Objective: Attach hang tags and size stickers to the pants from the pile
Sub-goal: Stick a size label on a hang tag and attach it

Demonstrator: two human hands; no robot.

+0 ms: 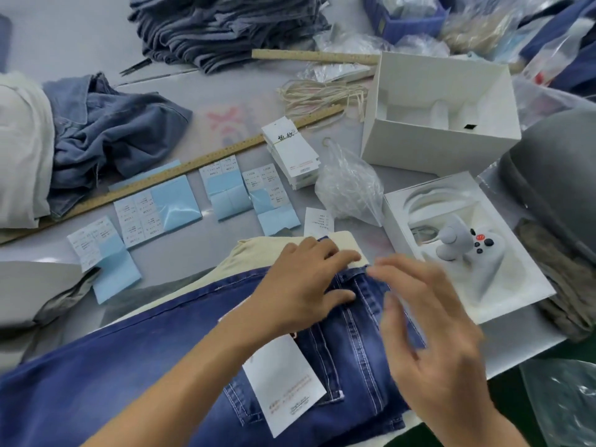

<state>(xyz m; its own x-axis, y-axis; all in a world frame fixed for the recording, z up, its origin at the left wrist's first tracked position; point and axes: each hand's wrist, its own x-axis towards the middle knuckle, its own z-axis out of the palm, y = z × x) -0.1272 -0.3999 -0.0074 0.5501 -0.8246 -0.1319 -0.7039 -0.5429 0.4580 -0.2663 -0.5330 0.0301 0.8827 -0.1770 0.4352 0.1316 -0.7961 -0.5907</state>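
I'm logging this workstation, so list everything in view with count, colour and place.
Jeans: one, dark blue, front, under the hands.
Hang tag: one, white, lying on the jeans.
Sticker sheets: several, pale blue backing with white labels, mid table.
Hang tag stack: one bundle, white, behind the sheets.
Rulers: two, wooden, one diagonal, one at back.
Strings: one bunch, cream, beside the box.
Open box: one, white, right back.
Game controller: one, white, in a tray at right.
Folded pants pile: one, grey-blue, back.
Plastic bag: one, clear, centre right.
Left hand: pressing the waistband.
Right hand: open above the jeans, blurred.
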